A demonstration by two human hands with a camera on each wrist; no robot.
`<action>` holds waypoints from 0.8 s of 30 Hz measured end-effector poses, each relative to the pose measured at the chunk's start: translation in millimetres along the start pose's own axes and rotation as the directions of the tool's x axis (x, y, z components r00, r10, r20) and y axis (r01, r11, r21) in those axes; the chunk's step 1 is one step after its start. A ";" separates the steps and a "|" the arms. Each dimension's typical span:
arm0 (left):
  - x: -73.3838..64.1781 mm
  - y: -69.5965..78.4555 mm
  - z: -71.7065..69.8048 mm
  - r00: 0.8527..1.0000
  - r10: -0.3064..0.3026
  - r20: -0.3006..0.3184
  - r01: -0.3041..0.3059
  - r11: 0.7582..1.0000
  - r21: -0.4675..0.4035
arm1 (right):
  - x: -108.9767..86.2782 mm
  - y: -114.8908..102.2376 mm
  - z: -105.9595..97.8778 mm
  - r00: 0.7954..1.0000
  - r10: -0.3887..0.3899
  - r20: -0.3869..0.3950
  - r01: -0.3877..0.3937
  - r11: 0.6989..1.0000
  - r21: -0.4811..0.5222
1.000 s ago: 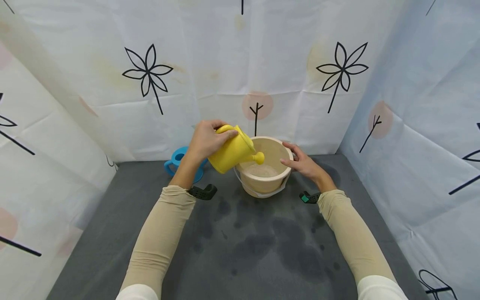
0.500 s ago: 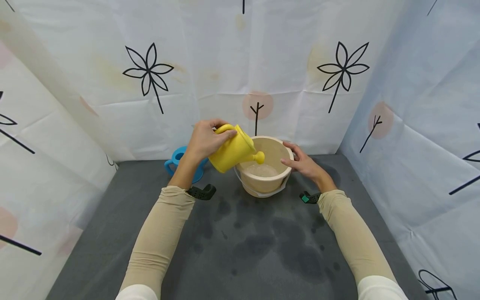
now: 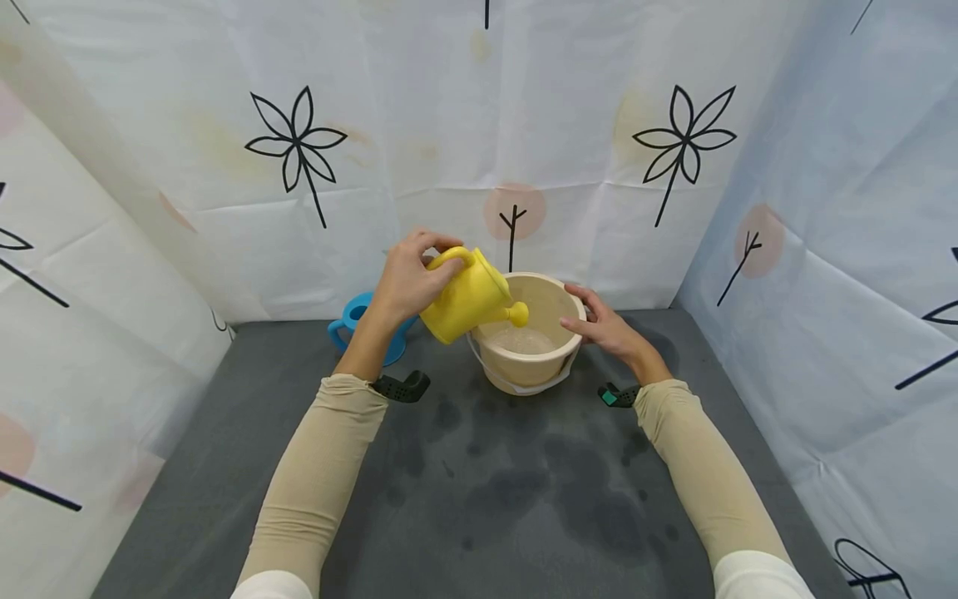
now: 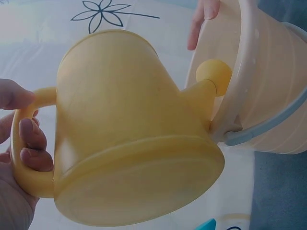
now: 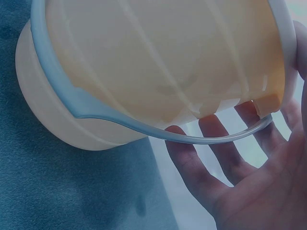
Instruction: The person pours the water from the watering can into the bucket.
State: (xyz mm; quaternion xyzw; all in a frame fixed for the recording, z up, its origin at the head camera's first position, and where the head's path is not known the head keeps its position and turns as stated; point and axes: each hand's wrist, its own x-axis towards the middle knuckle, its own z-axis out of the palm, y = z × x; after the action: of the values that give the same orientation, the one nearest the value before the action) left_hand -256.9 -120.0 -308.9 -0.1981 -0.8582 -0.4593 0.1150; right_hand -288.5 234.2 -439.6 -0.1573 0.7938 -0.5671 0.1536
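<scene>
My left hand grips the handle of a yellow watering can. The can is tilted toward the right, and its round spout head hangs over the left part of a cream bucket. A shiny, rippled patch shows at the bucket's bottom; whether water is leaving the spout I cannot tell. My right hand holds the bucket's right rim, thumb over the edge and fingers against the outer wall. The bucket stands upright with its pale bail handle hanging down.
A blue watering can stands at the back left, partly hidden behind the left forearm. Dark wet patches mark the grey tabletop. White printed cloth encloses the back and both sides.
My left hand and the yellow watering can have risen very slightly, the can tipping a touch more. The right hand and bucket stay in place.
</scene>
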 end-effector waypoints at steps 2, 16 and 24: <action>-0.1 -0.3 0.0 1.000 -0.008 -0.002 0.008 1.000 -0.010 | 0.0 -0.4 -0.1 1.000 0.003 -0.002 -0.003 1.000 -0.001; -1.1 -2.4 1.5 0.997 -0.035 -0.062 0.027 0.991 -0.131 | -2.8 -2.8 1.0 1.000 -0.001 0.003 0.001 1.000 -0.021; 0.0 -6.6 3.8 0.991 -0.070 -0.110 0.048 0.979 -0.198 | -1.4 -4.7 1.7 1.000 0.016 -0.002 -0.016 1.000 0.001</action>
State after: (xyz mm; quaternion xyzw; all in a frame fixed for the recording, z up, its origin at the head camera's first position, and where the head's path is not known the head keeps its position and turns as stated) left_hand -259.8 -120.1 -315.9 -0.1556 -0.8064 -0.5551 0.1313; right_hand -286.1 231.9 -435.6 -0.1504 0.7950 -0.5662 0.1573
